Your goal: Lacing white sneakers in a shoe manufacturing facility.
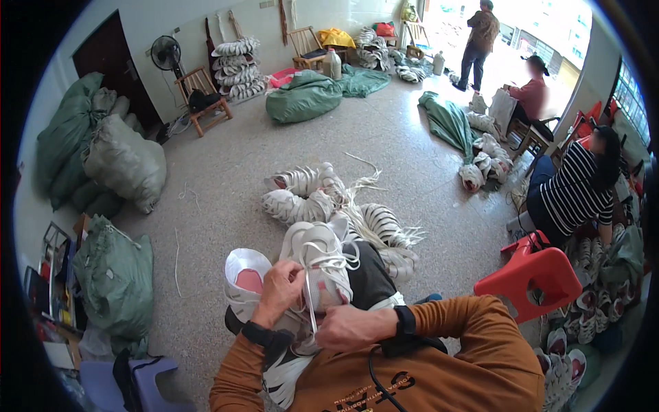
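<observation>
White shoe upper sits low in the centre of the frame, on the person's lap, among a bundle of others. The left hand pinches a white lace at its edge, fingers closed. The right hand is curled beneath, gripping the upper's lower part. Threading appears under way; next the lace likely needs pulling taut through the eyelet.

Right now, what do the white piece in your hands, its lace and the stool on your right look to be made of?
The white shoe upper, held by the left hand and right hand, looks like matte synthetic leather or fabric: it bends softly. The lace looks like flat woven white textile. The red stool looks like moulded plastic, smooth with a slight sheen.
</observation>
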Demonstrator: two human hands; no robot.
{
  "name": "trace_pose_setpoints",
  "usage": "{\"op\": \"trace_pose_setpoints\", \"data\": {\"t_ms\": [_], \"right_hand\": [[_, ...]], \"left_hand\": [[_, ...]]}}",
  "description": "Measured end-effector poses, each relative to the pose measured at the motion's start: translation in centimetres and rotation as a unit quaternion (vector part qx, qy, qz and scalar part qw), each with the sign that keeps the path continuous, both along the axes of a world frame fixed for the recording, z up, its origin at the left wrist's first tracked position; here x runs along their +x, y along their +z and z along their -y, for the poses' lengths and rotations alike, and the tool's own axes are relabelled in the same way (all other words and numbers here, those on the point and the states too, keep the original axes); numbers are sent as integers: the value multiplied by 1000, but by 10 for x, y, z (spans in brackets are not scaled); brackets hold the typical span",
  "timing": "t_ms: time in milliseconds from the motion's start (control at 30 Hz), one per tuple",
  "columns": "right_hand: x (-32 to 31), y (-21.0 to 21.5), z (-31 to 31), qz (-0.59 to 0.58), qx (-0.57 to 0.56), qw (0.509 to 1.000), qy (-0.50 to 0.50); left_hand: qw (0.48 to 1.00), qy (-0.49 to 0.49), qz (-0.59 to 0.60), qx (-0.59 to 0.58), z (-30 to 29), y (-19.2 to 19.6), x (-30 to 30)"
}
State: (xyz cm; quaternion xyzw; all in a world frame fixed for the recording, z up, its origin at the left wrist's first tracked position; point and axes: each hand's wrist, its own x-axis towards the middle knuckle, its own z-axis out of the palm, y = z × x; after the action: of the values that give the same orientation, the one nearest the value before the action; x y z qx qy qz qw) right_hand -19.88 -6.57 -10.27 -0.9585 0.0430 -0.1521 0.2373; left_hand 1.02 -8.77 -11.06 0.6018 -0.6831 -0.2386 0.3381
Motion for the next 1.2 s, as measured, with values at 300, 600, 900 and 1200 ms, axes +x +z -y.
{"op": "trace_pose_setpoints", "data": {"t_ms": [300,600,900,1200], "right_hand": [[-28,48,29,74,714,697,-3],[-66,76,93,348,541,756,-119],[-69,74,107,368,526,739,-203],[-69,27,102,309,548,740,-239]], "left_hand": [[997,34,21,-65,3,-13,-1],[997,48,6,-63,-17,6,-16],[922,-113,316,-195,-6,16,-50],[935,-188,237,-186,-2,21,-31]]}}
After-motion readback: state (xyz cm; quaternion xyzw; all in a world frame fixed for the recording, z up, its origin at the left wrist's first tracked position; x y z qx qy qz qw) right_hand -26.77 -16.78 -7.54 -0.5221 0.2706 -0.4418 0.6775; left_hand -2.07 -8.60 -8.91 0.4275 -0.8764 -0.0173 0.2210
